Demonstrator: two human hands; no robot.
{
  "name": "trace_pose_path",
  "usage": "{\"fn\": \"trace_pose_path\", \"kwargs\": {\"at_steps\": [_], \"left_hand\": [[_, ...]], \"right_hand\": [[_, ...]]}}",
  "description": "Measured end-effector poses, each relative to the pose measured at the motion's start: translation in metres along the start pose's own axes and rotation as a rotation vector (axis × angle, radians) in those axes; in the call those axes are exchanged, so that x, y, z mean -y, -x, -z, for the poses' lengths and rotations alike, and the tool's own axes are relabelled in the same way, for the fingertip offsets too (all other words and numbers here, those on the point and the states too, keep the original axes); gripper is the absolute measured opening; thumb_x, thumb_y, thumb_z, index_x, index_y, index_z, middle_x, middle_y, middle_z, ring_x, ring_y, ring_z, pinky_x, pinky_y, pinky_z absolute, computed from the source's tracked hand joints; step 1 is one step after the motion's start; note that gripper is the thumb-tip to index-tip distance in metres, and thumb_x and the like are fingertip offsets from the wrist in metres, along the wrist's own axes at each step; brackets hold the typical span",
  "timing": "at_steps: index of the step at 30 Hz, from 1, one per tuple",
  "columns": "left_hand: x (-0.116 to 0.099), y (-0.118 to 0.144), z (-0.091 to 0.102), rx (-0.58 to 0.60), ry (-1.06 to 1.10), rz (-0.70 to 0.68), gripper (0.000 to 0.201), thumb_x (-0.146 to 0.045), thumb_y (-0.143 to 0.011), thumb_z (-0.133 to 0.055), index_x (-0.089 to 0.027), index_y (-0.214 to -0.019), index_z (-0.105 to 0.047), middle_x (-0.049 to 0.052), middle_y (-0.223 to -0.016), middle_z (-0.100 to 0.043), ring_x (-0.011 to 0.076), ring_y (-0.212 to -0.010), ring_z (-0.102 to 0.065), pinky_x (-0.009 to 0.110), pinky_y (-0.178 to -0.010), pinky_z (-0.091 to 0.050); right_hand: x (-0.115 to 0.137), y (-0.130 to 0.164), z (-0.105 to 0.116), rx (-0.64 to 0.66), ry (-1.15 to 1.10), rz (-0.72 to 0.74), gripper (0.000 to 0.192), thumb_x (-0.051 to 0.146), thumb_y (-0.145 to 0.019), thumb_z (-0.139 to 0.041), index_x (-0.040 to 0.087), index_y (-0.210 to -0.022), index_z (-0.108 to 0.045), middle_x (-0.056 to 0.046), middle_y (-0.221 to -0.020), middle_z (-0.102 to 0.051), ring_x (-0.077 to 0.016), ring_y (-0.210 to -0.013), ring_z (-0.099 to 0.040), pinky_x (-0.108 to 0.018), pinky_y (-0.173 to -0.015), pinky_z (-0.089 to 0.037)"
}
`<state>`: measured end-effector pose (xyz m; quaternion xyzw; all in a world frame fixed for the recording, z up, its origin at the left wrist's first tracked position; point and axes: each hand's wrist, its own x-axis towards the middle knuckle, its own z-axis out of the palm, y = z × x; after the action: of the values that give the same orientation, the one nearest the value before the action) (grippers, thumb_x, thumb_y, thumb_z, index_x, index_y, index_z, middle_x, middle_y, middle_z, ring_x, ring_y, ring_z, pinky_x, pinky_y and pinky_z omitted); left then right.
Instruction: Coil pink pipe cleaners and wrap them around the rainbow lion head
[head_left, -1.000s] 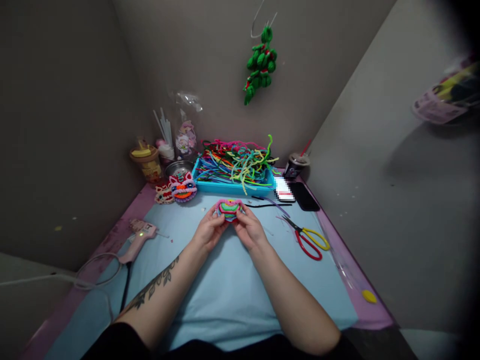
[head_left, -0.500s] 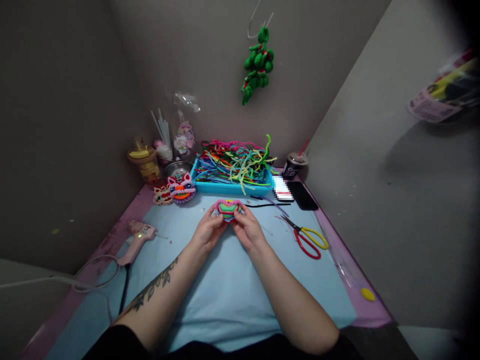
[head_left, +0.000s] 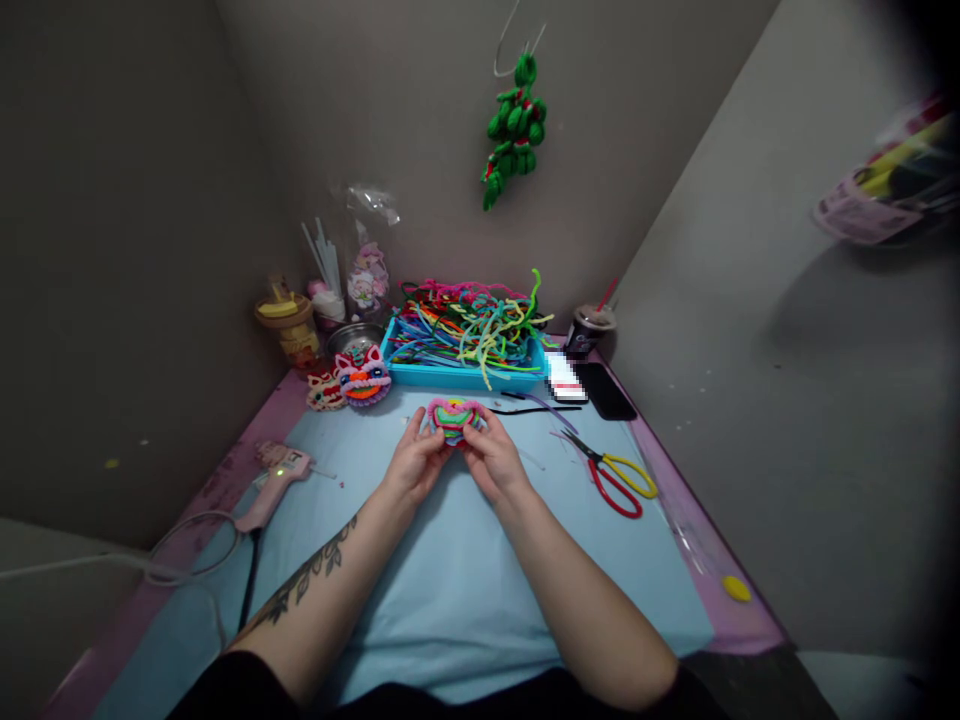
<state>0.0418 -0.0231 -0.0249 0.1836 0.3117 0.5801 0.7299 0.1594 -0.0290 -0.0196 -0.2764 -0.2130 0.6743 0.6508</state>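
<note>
The left hand and right hand pinch opposite sides of a fuzzy, rounded, colour-banded pipe-cleaner piece above a creased light-blue cloth.

- Multicoloured striped fuzzy piece: between left hand and right hand, over flat blue cloth.
- Blue rectangular tray: behind the piece, multicoloured fuzzy stems in it.
- Round pink-and-purple fuzzy animal head: left of the tray.
- Pink glue gun: left of both hands.
- Red-and-yellow-handled metal scissors: on the cloth, right.

Fuzzy craft piece, pink-rimmed, green-striped, handheld
</note>
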Motion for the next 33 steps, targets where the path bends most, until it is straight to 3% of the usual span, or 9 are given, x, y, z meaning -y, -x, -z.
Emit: {"fn": "trace_pose_path", "kwargs": {"at_steps": [3,9,14,19,26,33], "left_hand": [[-0.001,0.001,-0.001,-0.012,0.001,-0.008,0.08,0.001,-0.066,-0.068,-0.023,-0.134,-0.034,0.005,-0.098,-0.067,0.0138,-0.08,-0.066,0.029,-0.081,-0.051],[-0.003,0.004,-0.003,0.078,-0.029,-0.014,0.084,-0.003,-0.064,-0.074,-0.022,-0.136,-0.035,0.004,-0.097,-0.069,0.0151,-0.085,-0.067,0.028,-0.083,-0.049],[0.0,0.006,-0.007,0.017,-0.071,-0.062,0.097,-0.002,-0.06,-0.077,-0.021,-0.141,-0.028,0.002,-0.087,-0.072,0.0122,-0.077,-0.067,0.023,-0.079,-0.049],[0.002,0.004,-0.004,0.005,-0.081,-0.077,0.099,-0.008,-0.059,-0.081,-0.022,-0.141,-0.028,-0.001,-0.077,-0.071,0.0131,-0.07,-0.068,0.026,-0.076,-0.052],[-0.001,0.003,-0.001,0.022,-0.097,-0.034,0.08,-0.008,-0.06,-0.081,-0.019,-0.13,-0.044,0.0,-0.075,-0.07,0.0139,-0.069,-0.067,0.027,-0.076,-0.053],[-0.009,0.006,-0.005,0.095,-0.075,-0.025,0.043,-0.015,-0.069,-0.075,-0.015,-0.11,-0.061,0.007,-0.098,-0.071,0.0153,-0.082,-0.067,0.024,-0.075,-0.052]], "right_hand": [[0.0,0.0,0.0,0.006,-0.004,0.006,0.048,0.012,-0.063,-0.077,0.022,-0.105,-0.056,-0.001,-0.09,-0.068,-0.0139,-0.082,-0.066,-0.026,-0.077,-0.053],[0.003,-0.004,0.003,-0.001,-0.03,-0.012,0.041,0.012,-0.064,-0.075,0.022,-0.1,-0.058,-0.001,-0.088,-0.069,-0.0161,-0.083,-0.066,-0.031,-0.079,-0.054],[0.002,-0.005,0.007,-0.025,-0.068,-0.077,0.042,0.01,-0.063,-0.074,0.022,-0.099,-0.057,-0.001,-0.088,-0.07,-0.0161,-0.081,-0.067,-0.03,-0.075,-0.054],[0.002,-0.006,0.01,-0.016,-0.042,-0.077,0.043,0.011,-0.062,-0.075,0.023,-0.099,-0.056,0.0,-0.088,-0.07,-0.0161,-0.076,-0.067,-0.029,-0.068,-0.055],[0.001,-0.006,0.012,0.005,-0.005,-0.095,0.042,0.011,-0.065,-0.076,0.023,-0.1,-0.057,0.0,-0.085,-0.07,-0.0147,-0.072,-0.066,-0.024,-0.06,-0.052],[0.009,-0.006,0.012,0.009,-0.045,-0.139,0.044,0.01,-0.062,-0.075,0.02,-0.101,-0.058,-0.002,-0.088,-0.072,-0.0154,-0.075,-0.067,-0.025,-0.065,-0.054]]}}
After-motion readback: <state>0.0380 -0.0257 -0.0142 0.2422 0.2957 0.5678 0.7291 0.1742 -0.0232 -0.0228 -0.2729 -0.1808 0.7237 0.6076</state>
